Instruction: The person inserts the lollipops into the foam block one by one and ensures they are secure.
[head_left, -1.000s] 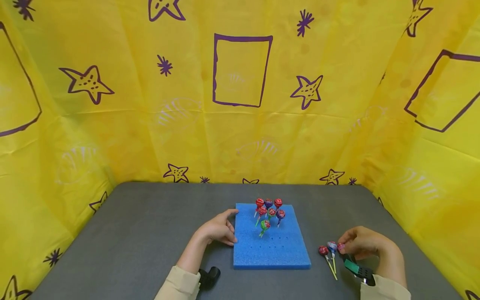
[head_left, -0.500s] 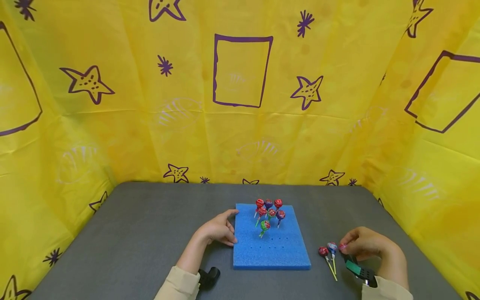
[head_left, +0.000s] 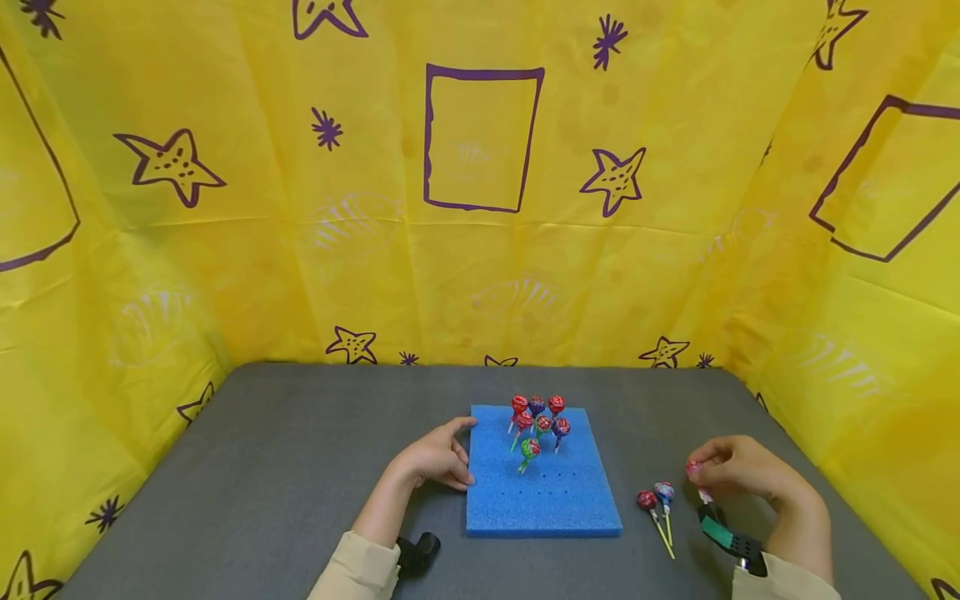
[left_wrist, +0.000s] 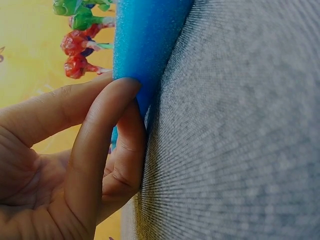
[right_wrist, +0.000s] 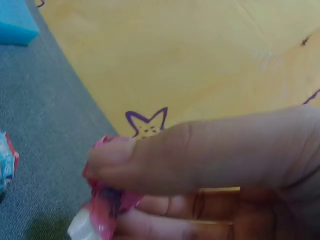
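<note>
My left hand (head_left: 438,457) holds the left edge of a blue foam board (head_left: 525,512); in the left wrist view the thumb (left_wrist: 107,117) presses its side. Several wrapped lollipops stand in the board's far half, among them a green one (head_left: 530,449) and a purple one (head_left: 561,427). My right hand (head_left: 742,467) pinches a pink-wrapped lollipop (right_wrist: 102,212) by its head, just above the table to the right. Its thumb covers much of the wrapper, and its stick is mostly hidden. Left of that hand lie a red lollipop (head_left: 647,500) and a blue-and-white one (head_left: 664,492).
Small holes (head_left: 543,493) dot the near half of the board. The grey table (head_left: 300,467) is enclosed at the back and sides by a yellow cloth (head_left: 480,283) with purple drawings. A black wrist device (head_left: 420,554) sits at the left cuff.
My right hand has moved away and slightly right, lifting the pink lollipop off from beside the other two. The left hand and the board stay where they were.
</note>
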